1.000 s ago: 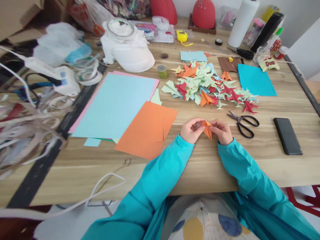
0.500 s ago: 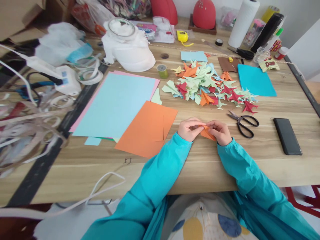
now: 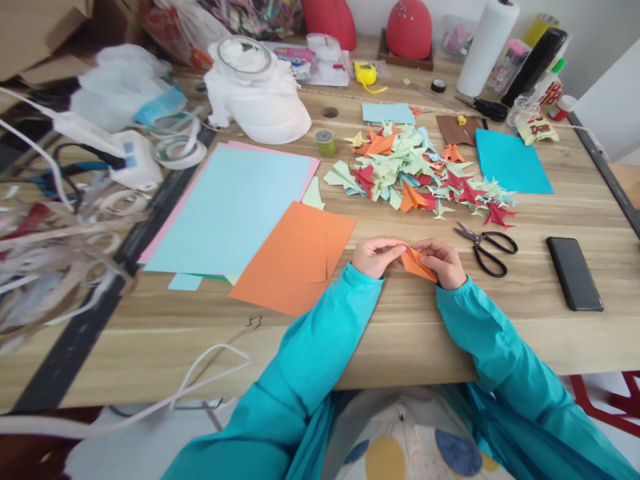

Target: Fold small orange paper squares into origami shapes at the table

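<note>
Left hand (image 3: pixel 373 257): thumb and fingers closed, pinching the upper left end of a small folded orange paper (image 3: pixel 416 263). Right hand (image 3: pixel 444 263): likewise closed, gripping the paper's right side. Against one second ago, the paper's lower point has swung from straight down to slanting rightward; judged a turn within unfinished folding. Orange sheets (image 3: pixel 285 267) lie left, scissors (image 3: pixel 479 238) right, and a pile of folded paper shapes (image 3: pixel 400 162) beyond.

The left hand (image 3: pixel 373 257) and right hand (image 3: pixel 445 262) are covering parts of a folded orange paper (image 3: pixel 415 263), a pale blue sheet (image 3: pixel 230 207) is hiding most of a pink sheet (image 3: pixel 164 230), and at far left tangled strips (image 3: pixel 70 232) are appearing blurred and running out of frame.
</note>
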`<state>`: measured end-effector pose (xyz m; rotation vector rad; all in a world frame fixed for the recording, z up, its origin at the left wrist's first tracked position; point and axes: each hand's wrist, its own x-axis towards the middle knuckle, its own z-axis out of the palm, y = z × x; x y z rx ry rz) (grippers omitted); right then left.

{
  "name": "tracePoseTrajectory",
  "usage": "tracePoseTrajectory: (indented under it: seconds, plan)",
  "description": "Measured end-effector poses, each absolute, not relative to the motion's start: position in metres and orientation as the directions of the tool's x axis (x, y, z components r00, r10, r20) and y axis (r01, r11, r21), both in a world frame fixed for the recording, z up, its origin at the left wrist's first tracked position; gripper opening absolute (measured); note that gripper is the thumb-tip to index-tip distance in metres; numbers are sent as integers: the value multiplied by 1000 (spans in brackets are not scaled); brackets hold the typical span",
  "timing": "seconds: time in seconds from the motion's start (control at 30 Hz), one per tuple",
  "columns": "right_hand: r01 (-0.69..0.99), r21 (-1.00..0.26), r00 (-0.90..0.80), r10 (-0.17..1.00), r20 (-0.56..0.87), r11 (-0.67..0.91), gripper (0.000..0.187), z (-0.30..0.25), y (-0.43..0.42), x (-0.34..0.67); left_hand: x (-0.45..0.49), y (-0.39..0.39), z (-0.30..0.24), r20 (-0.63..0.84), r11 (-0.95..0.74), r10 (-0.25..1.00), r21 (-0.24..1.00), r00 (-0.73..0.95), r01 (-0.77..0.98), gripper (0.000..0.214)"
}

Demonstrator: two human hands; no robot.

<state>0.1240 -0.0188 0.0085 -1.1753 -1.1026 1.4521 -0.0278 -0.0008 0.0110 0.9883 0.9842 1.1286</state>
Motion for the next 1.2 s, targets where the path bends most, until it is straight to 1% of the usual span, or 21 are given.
tracePoseTrajectory:
  seconds: [0.1,0.23,0.37,0.5,0.77,0.93,1.0,1.03,1.1,1.2]
  plan:
    - [-145,-974,-140,978,-156,-176,23,8,-18,125,-28,-1,9,-117,158,977,959,180,-234,17]
    - [-137,-976,-110,982,-155,-170,16,9,-18,125,-29,-2,9,-91,144,969,963,229,-227,16]
    - [-127,-978,-96,983,-155,-167,15,11,-18,124,-30,-2,10,-85,137,971,963,221,-233,13]
    - [-116,-980,-82,985,-152,-161,15,10,-19,123,-30,-2,13,-127,179,969,954,214,-241,12]
    - [-98,-980,-75,983,-167,-173,17,8,-18,124,-28,-2,10,-175,228,965,930,196,-289,19]
    - [-85,-984,-62,987,-151,-156,17,5,-18,125,-27,1,8,-192,251,959,915,208,-315,29]
    - [-89,-984,-58,987,-151,-156,20,4,-18,124,-27,2,7,-166,219,968,927,190,-304,33]
    - [-94,-984,-59,987,-148,-153,22,4,-19,124,-27,2,6,-132,175,977,944,166,-278,33]
    - [-93,-987,-71,989,-127,-133,24,3,-19,123,-26,2,4,-31,54,992,982,125,-180,29]
    - [-65,-994,-93,992,-87,-93,26,2,-20,122,-25,2,3,106,-106,983,994,151,-7,24]
